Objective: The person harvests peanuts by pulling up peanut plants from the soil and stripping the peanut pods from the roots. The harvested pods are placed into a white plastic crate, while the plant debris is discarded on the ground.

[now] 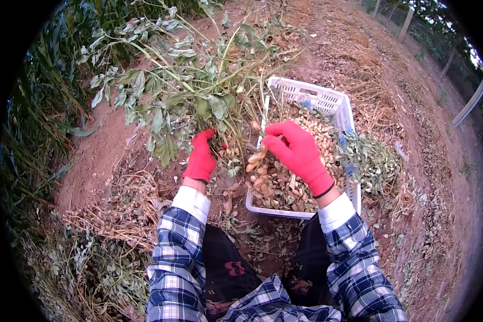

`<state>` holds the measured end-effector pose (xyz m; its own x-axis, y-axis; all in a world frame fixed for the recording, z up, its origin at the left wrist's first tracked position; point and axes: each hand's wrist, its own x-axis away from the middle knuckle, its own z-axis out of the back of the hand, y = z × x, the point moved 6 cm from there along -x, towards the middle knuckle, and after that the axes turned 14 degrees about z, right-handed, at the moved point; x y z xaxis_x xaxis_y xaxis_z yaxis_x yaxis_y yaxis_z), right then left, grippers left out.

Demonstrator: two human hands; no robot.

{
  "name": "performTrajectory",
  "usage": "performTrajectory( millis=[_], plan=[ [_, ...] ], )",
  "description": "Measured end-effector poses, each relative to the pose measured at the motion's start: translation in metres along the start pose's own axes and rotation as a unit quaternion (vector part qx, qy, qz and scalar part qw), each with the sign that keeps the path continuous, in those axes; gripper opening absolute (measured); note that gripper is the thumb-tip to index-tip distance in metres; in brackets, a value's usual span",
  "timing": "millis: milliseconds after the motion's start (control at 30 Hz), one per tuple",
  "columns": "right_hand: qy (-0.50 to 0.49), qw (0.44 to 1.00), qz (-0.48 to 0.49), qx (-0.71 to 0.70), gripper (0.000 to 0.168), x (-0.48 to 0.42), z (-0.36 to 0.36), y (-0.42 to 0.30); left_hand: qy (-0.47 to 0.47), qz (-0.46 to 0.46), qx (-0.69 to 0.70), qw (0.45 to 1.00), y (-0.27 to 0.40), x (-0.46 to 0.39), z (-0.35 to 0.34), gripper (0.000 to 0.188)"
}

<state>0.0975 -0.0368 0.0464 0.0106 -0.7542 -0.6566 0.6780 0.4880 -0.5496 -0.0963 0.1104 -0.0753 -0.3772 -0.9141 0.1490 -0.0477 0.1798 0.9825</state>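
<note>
My left hand [201,159], in a red glove, grips the uprooted peanut plant [193,88] low on its stems, and leaves hide part of the fingers. The plant's wilted leafy branches spread up and away from me. Also gloved in red, my right hand [296,153] is over the near left part of a white plastic crate [348,116]. Its thumb and forefinger pinch a bunch of peanut pods [256,159] on thin stalks beside the crate's left rim. Loose peanuts [322,135] mixed with leaf bits lie inside the crate.
Dry pulled vines [124,209] lie at my left, and a leafy heap [374,165] touches the crate's right side. Tall green crop plants [44,96] border the left. Posts [405,24] line the far right beyond the bare soil [430,169].
</note>
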Motion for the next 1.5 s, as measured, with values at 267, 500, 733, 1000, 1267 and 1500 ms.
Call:
performTrajectory(
  millis=[267,500,733,1000,1267,1500],
  plan=[
    [0.102,0.959,0.153,0.215,0.025,-0.003,0.003,-0.015,-0.015,0.061,0.188,0.980,0.002,-0.007,-0.006,0.032],
    [0.085,0.992,0.013,0.089,0.026,0.001,-0.001,0.016,0.093,-0.148,-0.138,0.975,0.007,0.002,-0.003,0.026],
    [0.065,0.985,0.078,0.139,0.029,-0.001,-0.005,0.007,0.032,-0.023,0.117,0.992,-0.010,-0.017,0.006,0.027],
    [-0.010,0.962,0.107,0.252,0.036,-0.006,-0.022,-0.001,0.093,-0.197,-0.228,0.949,0.014,0.012,-0.019,0.039],
    [-0.012,0.968,0.127,0.217,0.042,-0.018,-0.046,-0.011,0.048,-0.162,-0.147,0.975,0.019,0.008,-0.028,0.022],
    [-0.101,0.941,0.166,0.278,0.050,-0.013,-0.066,-0.019,-0.026,0.020,0.121,0.992,0.037,0.030,-0.060,0.024]
  ],
)
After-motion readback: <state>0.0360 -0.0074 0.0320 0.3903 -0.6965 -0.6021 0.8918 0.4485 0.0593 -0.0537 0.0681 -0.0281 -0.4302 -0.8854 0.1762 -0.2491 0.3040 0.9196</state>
